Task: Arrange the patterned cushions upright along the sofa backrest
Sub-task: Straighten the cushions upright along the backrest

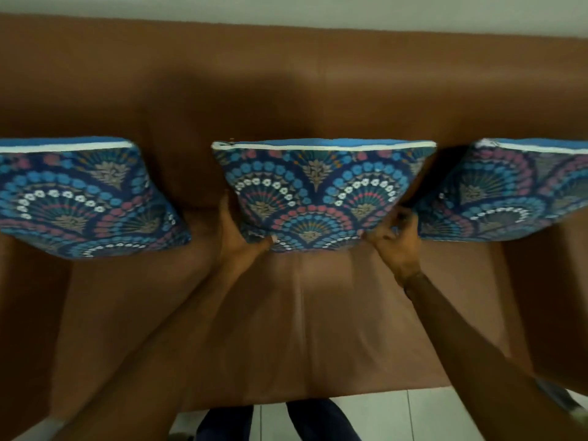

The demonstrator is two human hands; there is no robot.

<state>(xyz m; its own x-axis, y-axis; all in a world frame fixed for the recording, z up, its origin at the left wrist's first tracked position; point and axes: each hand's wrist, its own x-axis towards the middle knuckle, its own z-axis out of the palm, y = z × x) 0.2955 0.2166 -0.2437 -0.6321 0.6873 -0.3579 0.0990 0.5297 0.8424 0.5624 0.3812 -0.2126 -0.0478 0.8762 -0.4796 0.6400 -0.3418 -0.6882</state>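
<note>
Blue-patterned middle cushion (321,195) upright against backrest (286,90), zip edge up; left hand (241,240), right hand (394,240) grip lower corners.

Left cushion (79,198) and right cushion (515,192) run past the edges.

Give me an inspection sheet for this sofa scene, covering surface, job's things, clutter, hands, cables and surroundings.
Surface: brown sofa, seat mostly bare.
Job's things: three patterned cushions stand upright along the backrest: left cushion, middle cushion, right cushion, with gaps between them.
Clutter: nothing seen.
Hands: left hand grips the middle cushion's lower left corner; right hand grips its lower right corner.
Cables: nothing seen.
Surroundings: pale wall above the sofa, light tiled floor below, the person's legs at the bottom edge.
</note>
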